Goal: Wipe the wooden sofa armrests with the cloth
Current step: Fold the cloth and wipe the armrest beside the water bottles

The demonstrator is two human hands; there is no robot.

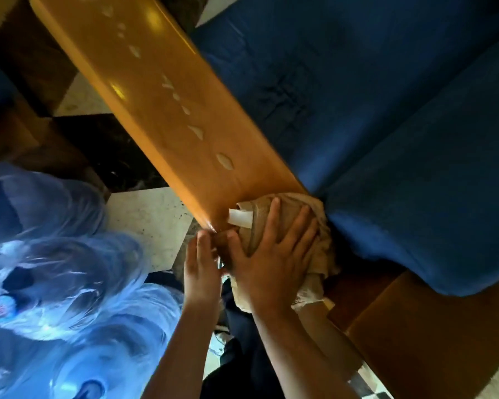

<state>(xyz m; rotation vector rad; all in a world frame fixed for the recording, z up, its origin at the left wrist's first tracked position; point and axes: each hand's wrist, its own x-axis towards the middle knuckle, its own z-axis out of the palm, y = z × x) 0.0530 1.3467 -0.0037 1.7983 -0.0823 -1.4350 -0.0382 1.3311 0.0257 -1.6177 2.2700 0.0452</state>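
Pressing a bunched beige cloth (260, 223) onto the near end of the wooden armrest (156, 90), right hand (271, 254) flat (fingers (274, 211) spread), left hand (199, 266) beside it, fingers straight, touching the armrest edge, blue sofa cushions (386, 110) alongside.

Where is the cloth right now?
In the head view, the beige cloth lies bunched on the near end of the wooden armrest, beside the blue seat cushion, with the right hand pressing flat on it.

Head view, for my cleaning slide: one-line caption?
Right hand presses cloth onto wooden armrest end; left hand steadies its edge.
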